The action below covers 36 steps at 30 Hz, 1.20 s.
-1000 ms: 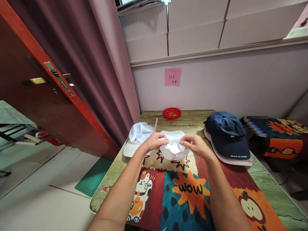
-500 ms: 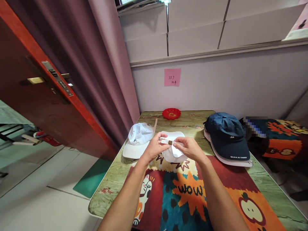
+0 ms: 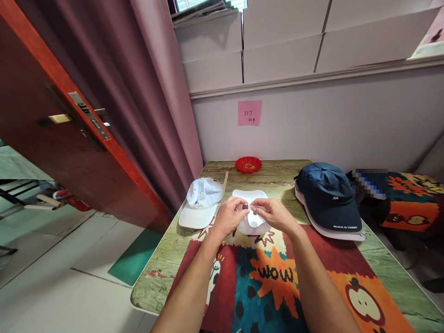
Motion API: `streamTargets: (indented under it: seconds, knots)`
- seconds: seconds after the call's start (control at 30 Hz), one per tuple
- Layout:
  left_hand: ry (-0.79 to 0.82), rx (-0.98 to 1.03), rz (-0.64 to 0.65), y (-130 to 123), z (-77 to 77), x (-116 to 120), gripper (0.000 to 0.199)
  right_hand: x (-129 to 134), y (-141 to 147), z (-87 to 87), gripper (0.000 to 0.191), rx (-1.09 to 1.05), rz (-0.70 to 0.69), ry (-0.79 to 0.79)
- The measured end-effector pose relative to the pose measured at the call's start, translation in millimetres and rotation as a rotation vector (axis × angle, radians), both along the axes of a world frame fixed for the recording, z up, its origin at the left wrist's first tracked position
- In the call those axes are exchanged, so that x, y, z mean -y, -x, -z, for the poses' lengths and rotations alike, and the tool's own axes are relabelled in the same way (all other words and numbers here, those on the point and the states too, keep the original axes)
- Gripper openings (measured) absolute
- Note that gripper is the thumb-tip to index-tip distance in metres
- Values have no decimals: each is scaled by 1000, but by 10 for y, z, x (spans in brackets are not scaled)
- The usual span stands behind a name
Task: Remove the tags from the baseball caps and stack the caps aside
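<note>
A white cap lies at the middle of the table, its brim pointing away from me and its back strap toward me. My left hand pinches the strap beside a small dark buckle. From the right, my right hand pinches the other part of the strap, its fingertips close to those of my left hand. Another white cap rests at the left, its strap end sticking up. At the right, a navy cap sits on top of a light-coloured cap.
The wooden-patterned table carries a colourful mat. A red scalloped dish stands near the wall, below a pink note. A door and purple curtain are at the left.
My left hand has shifted slightly right along the strap, up to the buckle, and its fingers are closer together. My right hand has hardly moved. The view has shifted a little.
</note>
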<state>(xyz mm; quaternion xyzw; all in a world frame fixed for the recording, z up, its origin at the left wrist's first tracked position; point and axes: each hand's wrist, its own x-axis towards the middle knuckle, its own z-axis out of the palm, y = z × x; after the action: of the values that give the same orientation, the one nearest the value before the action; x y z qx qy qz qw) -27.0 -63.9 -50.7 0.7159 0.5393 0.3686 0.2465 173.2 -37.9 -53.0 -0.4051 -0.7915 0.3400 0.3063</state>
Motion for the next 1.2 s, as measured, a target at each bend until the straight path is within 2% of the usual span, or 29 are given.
streamTargets:
  seconds: [0.1,0.17,0.27,0.33,0.43,0.5,0.6,0.67,0.73,0.8,0.9,1.0,1.1,1.2]
  knots:
    - [10,9,23,100,-25,-23,16,-29,-163,5,29,-15,-21,28]
    - [14,10,77,191,-32,-38,18,-67,-321,50,37,0,-26,27]
    - [4,-47,147,303,-33,-47,29,-142,-557,195,56,72,-20,47]
    - [-12,-105,150,355,-15,-51,40,-196,-665,318,60,151,23,73]
    - [-39,-177,132,422,43,-79,50,-276,-712,488,57,263,112,28]
    - [-57,-205,129,470,90,-115,48,-323,-679,572,51,291,141,-27]
    - [-53,-199,125,539,122,-166,32,-371,-594,637,41,301,154,-62]
    - [-10,-155,122,569,92,-178,17,-381,-551,618,29,285,151,-73]
    - [43,-75,127,577,11,-169,11,-364,-536,539,20,202,128,-89]
    - [80,59,138,564,-111,-151,14,-316,-541,414,18,30,75,-88]
    - [121,377,149,508,-313,-136,24,-203,-521,210,29,-290,13,-5]
    - [185,717,152,425,-436,-157,33,-92,-392,84,42,-540,54,132]
    - [264,927,150,353,-395,-186,42,-44,-170,63,52,-709,96,261]
    - [351,1006,124,319,-211,-157,52,-72,37,108,49,-857,97,394]
